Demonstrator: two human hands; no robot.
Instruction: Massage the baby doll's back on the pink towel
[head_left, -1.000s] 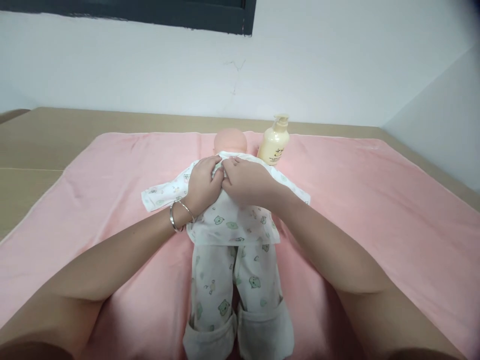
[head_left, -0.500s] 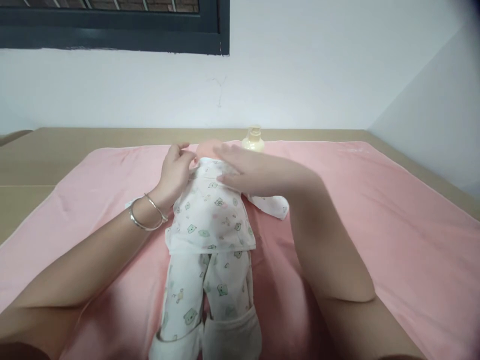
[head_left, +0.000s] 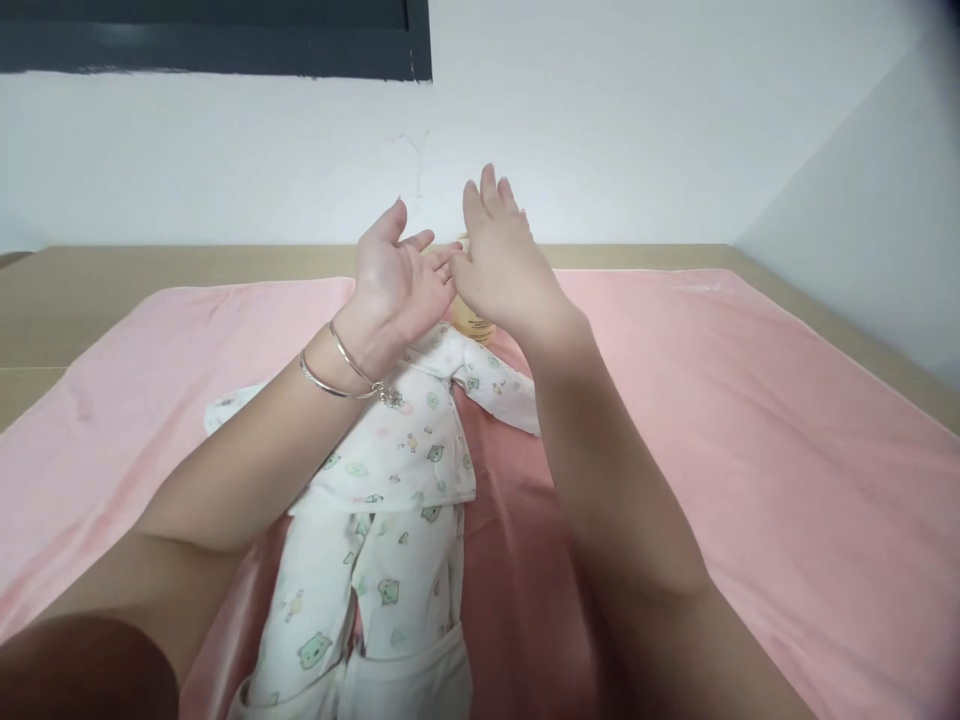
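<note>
A small doll-like figure lies on its back, dressed in a white top (head_left: 420, 440) and white trousers (head_left: 405, 575), both printed with green animal faces. Its head is hidden behind my hands. My left hand (head_left: 401, 275) is held above the neck end of the top, palm up and fingers apart, with silver bangles at the wrist. Close beside it, my right hand (head_left: 502, 255) is stretched out with its back towards me, in front of and over a yellowish bottle (head_left: 474, 322). Only the bottle's lower part shows; whether the right palm touches its top I cannot tell.
A pink cloth (head_left: 712, 420) lies under the figure, covering most of the wooden table (head_left: 97, 290). Behind stands a white wall (head_left: 637, 130) with a dark window frame (head_left: 225, 40) at upper left.
Both hands have lifted off the figure's upper body and come together near the bottle. My left hand has turned palm up. The view has shifted slightly.
</note>
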